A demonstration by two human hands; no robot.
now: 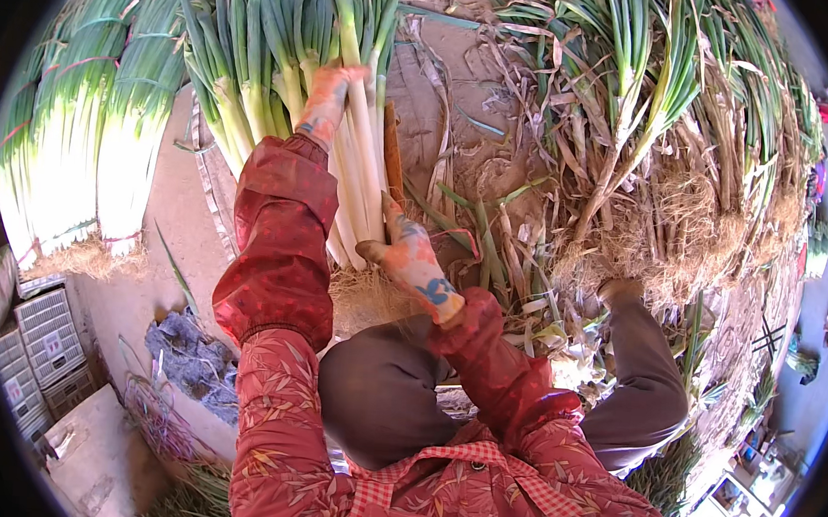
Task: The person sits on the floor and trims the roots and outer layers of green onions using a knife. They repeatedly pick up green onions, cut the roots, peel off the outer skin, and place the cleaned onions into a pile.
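My left hand (pixel 326 103), in a stained work glove, lies on the upper stalks of a pile of peeled leeks or large green onions (pixel 360 143), its fingers partly hidden among them. My right hand (pixel 409 251), gloved too, is at the lower white ends with thumb and fingers spread beside the outermost stalk; whether it grips cannot be told. Their roots (pixel 366 294) hang just above my knee. An orange-brown strip (pixel 394 156) stands along the pile's right side.
Tied bundles of green onions (pixel 76 135) stand at the left, above plastic crates (pixel 52 331). Unpeeled onions with dry leaves and roots (pixel 698 203) cover the right. Peeled leaf scraps (pixel 512 264) litter the ground. A grey-blue cloth (pixel 191 359) and pink ties (pixel 160 414) lie at lower left.
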